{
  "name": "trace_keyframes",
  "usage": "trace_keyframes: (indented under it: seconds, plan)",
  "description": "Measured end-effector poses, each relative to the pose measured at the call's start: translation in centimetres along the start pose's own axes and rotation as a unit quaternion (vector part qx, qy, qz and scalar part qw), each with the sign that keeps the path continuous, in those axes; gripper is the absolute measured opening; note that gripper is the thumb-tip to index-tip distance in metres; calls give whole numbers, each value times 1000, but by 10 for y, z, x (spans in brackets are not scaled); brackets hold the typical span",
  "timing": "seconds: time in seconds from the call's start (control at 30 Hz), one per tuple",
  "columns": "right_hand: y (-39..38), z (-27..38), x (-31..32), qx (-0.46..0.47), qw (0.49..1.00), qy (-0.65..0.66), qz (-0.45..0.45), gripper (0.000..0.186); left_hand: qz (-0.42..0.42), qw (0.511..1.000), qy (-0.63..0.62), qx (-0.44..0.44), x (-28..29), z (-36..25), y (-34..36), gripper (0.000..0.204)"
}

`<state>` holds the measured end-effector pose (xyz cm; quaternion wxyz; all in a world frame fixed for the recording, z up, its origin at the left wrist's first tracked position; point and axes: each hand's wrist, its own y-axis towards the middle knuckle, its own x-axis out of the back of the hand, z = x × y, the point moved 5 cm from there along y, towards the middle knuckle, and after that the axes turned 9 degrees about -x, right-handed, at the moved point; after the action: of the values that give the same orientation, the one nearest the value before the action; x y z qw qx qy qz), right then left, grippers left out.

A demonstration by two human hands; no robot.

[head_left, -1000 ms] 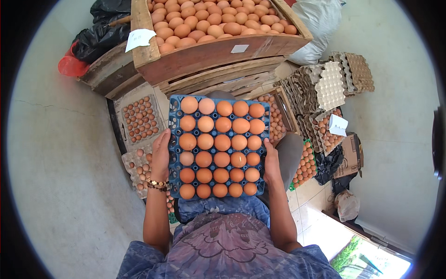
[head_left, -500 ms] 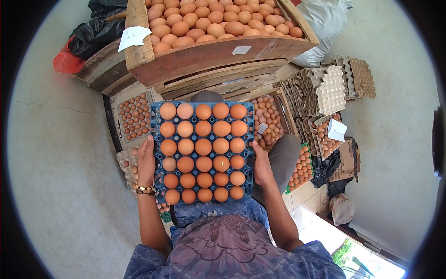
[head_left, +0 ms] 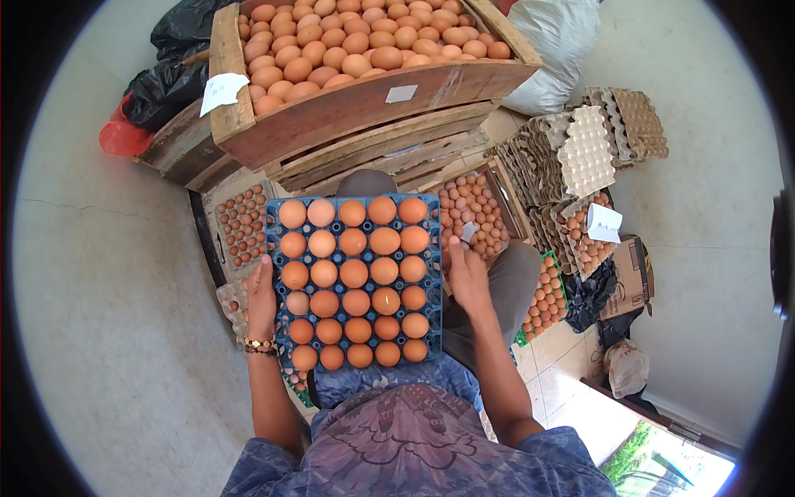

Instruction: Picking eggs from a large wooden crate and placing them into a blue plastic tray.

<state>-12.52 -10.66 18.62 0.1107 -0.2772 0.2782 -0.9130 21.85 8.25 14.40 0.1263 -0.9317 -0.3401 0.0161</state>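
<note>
Fingers of the left hand [head_left: 261,300] curl around the left edge of a blue plastic egg tray [head_left: 354,282] filled with brown eggs [head_left: 354,273], gripping it near its lower left corner. Fingers of the right hand [head_left: 469,273] lie flat and loosely spread against the tray's right edge, touching it; whether they grasp it underneath cannot be told. That tray sits level between both hands, just above the person's patterned shirt. It holds thirty eggs, six rows of five. Beyond the tray's far edge stands one large wooden crate [head_left: 356,108] heaped with loose brown eggs. Right of the tray, stacks of grey cardboard egg trays [head_left: 580,149] lean together, their number uncertain.
</note>
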Motion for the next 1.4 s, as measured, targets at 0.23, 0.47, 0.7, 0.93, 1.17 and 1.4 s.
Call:
trace_keyframes:
  seconds: [0.23,0.47,0.7,0.93,1.17,1.4]
  plan:
    - [-27,131,-3,325,934,-125,-86,34,-15,1000,15,-21,-7,-17,-7,57]
    - [-18,143,-36,311,912,-265,-31,37,11,998,-12,-65,-5,-19,-9,51]
    - [-12,144,-38,364,872,-328,13,39,34,997,-28,-68,-3,-12,-8,52]
    - [34,157,0,214,885,350,221,37,8,997,-21,-70,-6,-8,-3,47]
    - [71,313,61,407,880,244,16,35,35,997,-18,-72,-7,-7,2,45]
    - [147,341,59,460,857,-174,-155,41,18,997,-1,-79,-19,-28,-3,45]
